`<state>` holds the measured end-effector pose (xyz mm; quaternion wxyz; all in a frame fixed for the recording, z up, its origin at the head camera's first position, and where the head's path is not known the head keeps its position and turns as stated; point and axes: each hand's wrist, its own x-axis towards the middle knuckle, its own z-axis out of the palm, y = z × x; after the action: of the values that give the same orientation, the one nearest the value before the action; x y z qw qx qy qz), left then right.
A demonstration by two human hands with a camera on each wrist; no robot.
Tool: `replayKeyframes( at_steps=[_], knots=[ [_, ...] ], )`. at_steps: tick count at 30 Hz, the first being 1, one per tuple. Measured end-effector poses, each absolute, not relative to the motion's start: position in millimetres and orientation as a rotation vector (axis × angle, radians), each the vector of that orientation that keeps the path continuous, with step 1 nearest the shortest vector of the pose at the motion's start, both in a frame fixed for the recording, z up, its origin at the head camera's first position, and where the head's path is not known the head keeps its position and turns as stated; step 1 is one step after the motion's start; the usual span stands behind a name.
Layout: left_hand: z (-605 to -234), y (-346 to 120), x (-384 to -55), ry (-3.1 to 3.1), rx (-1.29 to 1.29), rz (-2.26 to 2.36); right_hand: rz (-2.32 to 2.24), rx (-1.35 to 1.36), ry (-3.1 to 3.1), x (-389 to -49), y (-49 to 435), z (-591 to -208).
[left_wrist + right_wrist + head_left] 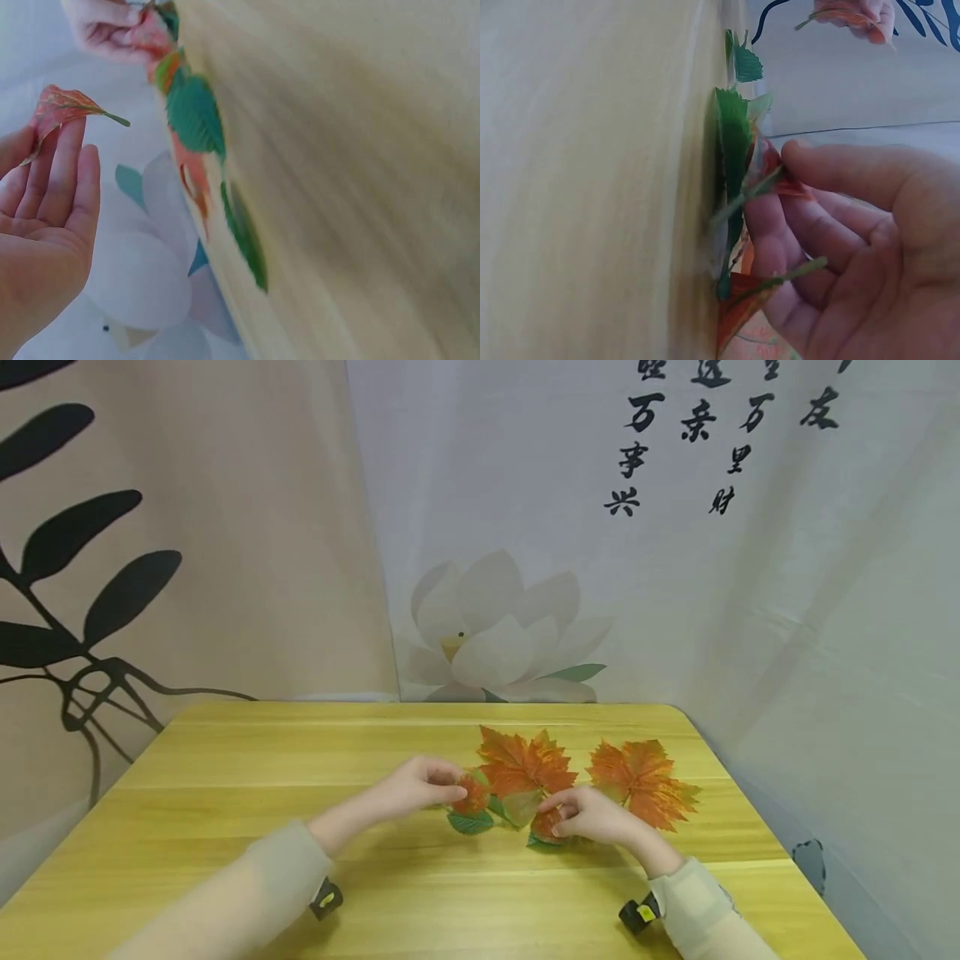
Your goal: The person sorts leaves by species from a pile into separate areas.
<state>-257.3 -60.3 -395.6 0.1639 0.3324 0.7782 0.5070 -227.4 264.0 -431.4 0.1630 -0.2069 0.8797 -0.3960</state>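
My left hand point(422, 782) pinches a small red-orange artificial leaf point(472, 795) between thumb and fingers. In the left wrist view that leaf point(64, 106) is raised off the table, its short green stem pointing outward. With thumb and fingertips, my right hand point(594, 815) grips another red leaf point(547, 824) low over the table. The right wrist view shows this leaf's green stem point(750, 196) beside the thumb. Between the hands lie a serrated green leaf point(470, 822) and a pale yellow-green leaf point(522, 808). Another green leaf point(542, 842) sits under the right fingertips.
Behind the hands, a large orange maple leaf point(523, 762) lies on the yellow wood-grain table point(300, 743). A second orange maple leaf point(643, 781) is to the right, close beyond my right hand. A printed cloth point(495, 468) with a lotus and lettering hangs at the table's back edge.
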Motion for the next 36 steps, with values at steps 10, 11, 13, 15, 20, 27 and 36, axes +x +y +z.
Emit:
replayKeyframes(
  at_steps=[10, 11, 13, 15, 20, 27, 36],
  knots=[
    [-381.1, -83.9, -267.7, 2.311, 0.877, 1.549, -1.226, -0.525, 2.426, -229.6, 263.3, -433.3],
    [-381.4, -86.5, -269.0, 2.323, 0.871, 1.553, -1.235, -0.519, 2.418, -229.8, 263.4, -433.1],
    [-382.8, -92.4, -272.4, 2.355, 0.868, 1.551, -1.245, -0.514, 2.409, -230.4, 263.6, -432.7],
    [-384.7, -99.0, -276.2, 2.400, 0.863, 1.539, -1.243, -0.523, 2.412, -230.6, 263.6, -432.2],
    [-388.8, -120.7, -285.4, 2.492, 0.788, 1.550, -1.252, -0.547, 2.416, -229.7, 263.9, -431.7],
    [-387.8, -159.0, -296.2, 2.651, 0.678, 1.536, -1.312, -0.538, 2.380, -228.4, 267.8, -436.2],
    [-365.3, -212.9, -312.4, 2.789, 0.508, 1.508, -1.338, -0.498, 2.352, -231.7, 270.4, -439.9]
  ],
)
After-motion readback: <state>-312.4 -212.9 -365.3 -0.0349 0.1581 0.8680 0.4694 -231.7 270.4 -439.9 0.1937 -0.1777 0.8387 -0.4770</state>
